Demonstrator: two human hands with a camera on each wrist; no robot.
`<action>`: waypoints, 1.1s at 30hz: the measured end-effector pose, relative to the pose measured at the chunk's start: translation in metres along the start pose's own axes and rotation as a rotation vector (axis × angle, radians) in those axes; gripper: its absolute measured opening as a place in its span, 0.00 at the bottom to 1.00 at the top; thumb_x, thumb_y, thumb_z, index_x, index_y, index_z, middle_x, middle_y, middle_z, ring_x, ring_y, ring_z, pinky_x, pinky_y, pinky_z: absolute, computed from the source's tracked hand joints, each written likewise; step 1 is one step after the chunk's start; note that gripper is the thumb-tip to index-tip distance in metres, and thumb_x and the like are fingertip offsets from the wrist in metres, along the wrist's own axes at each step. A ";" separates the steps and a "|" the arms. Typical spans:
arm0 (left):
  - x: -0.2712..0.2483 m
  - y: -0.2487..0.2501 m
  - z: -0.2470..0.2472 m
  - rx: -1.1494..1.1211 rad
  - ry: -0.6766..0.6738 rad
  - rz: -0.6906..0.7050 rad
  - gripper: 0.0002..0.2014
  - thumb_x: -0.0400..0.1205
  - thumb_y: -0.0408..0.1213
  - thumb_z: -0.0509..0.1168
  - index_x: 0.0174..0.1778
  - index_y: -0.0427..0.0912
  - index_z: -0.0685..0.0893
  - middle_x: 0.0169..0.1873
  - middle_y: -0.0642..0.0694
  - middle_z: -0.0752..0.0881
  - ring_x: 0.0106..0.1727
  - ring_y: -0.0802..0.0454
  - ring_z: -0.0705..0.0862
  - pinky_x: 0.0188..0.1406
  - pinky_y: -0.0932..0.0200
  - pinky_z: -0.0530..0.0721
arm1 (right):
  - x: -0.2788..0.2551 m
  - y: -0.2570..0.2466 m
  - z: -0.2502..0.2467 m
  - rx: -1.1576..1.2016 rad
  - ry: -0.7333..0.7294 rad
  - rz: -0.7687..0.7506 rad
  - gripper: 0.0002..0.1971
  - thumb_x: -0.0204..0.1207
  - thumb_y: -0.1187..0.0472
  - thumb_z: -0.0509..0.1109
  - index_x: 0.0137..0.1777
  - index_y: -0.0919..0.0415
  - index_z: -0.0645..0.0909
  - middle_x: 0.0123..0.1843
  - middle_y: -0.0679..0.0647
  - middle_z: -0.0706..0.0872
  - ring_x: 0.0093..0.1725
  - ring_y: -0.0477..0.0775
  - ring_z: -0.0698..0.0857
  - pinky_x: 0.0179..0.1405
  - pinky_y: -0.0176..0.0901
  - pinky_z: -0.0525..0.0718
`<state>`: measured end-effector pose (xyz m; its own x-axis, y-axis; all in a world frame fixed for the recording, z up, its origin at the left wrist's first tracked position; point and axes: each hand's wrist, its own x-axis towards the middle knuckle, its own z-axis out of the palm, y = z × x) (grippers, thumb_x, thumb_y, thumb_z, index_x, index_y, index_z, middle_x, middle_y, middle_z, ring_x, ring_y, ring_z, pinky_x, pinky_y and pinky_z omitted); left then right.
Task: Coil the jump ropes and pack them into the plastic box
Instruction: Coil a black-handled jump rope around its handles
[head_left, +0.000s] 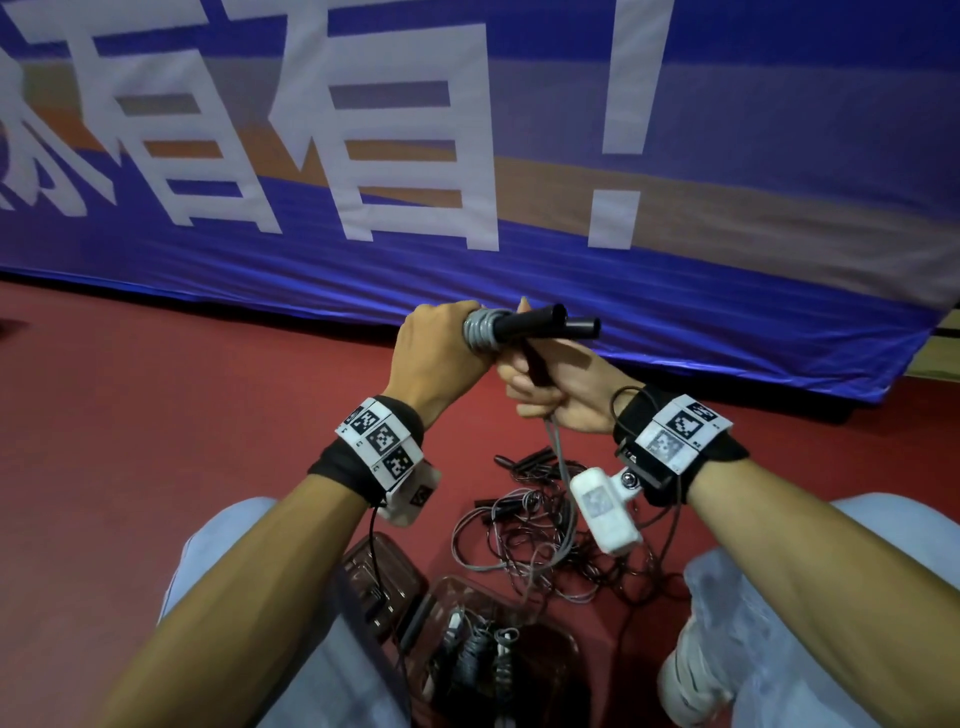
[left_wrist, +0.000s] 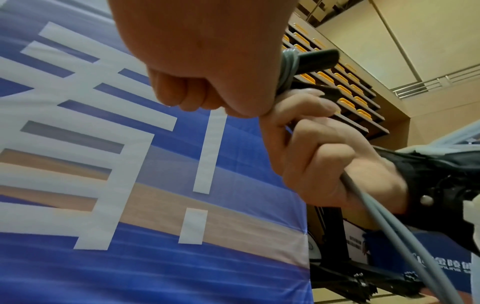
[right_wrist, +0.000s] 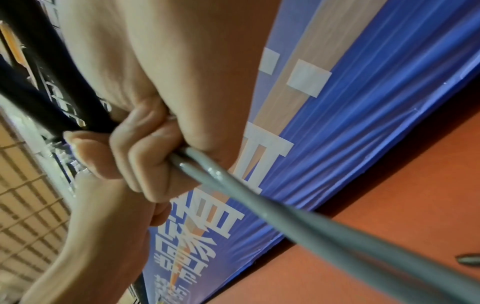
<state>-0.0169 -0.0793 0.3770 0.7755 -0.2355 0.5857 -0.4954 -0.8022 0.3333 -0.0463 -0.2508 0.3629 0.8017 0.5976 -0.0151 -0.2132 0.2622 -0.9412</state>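
My left hand grips a grey jump rope's coil, which is wound round its two black handles held out in front of me. My right hand is just below and to the right, fist closed on the loose grey strands that hang down to the floor. In the left wrist view the coil sits against my left hand, and the strands leave my right fist. The right wrist view shows the fingers curled round the strands. The clear plastic box stands between my knees, holding coiled ropes.
A tangled pile of dark ropes lies on the red floor just beyond the box. The box lid lies at its left. A blue banner stands close in front. My shoe is at the right.
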 end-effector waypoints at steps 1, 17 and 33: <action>0.000 0.001 0.001 0.003 -0.031 -0.059 0.08 0.70 0.44 0.67 0.27 0.47 0.77 0.21 0.49 0.80 0.25 0.43 0.78 0.27 0.57 0.69 | 0.002 0.000 0.002 0.010 0.021 0.007 0.26 0.82 0.38 0.58 0.34 0.59 0.72 0.26 0.52 0.71 0.21 0.46 0.50 0.22 0.40 0.50; -0.001 0.004 0.024 0.211 -0.299 -0.368 0.12 0.79 0.46 0.68 0.42 0.41 0.76 0.37 0.44 0.82 0.35 0.41 0.77 0.36 0.52 0.75 | 0.009 0.016 0.005 -0.928 0.534 0.043 0.19 0.89 0.61 0.60 0.38 0.56 0.86 0.28 0.44 0.83 0.25 0.43 0.78 0.27 0.36 0.71; -0.011 -0.001 0.036 0.508 -0.628 -0.198 0.14 0.80 0.43 0.68 0.58 0.40 0.85 0.50 0.43 0.88 0.50 0.41 0.88 0.40 0.52 0.78 | -0.005 0.007 -0.017 -1.883 0.404 -0.111 0.24 0.79 0.36 0.72 0.39 0.60 0.83 0.34 0.54 0.85 0.38 0.64 0.85 0.36 0.49 0.75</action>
<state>-0.0107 -0.0959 0.3435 0.9784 -0.2058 -0.0199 -0.2067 -0.9755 -0.0755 -0.0424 -0.2652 0.3503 0.8881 0.3819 0.2560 0.4037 -0.9141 -0.0370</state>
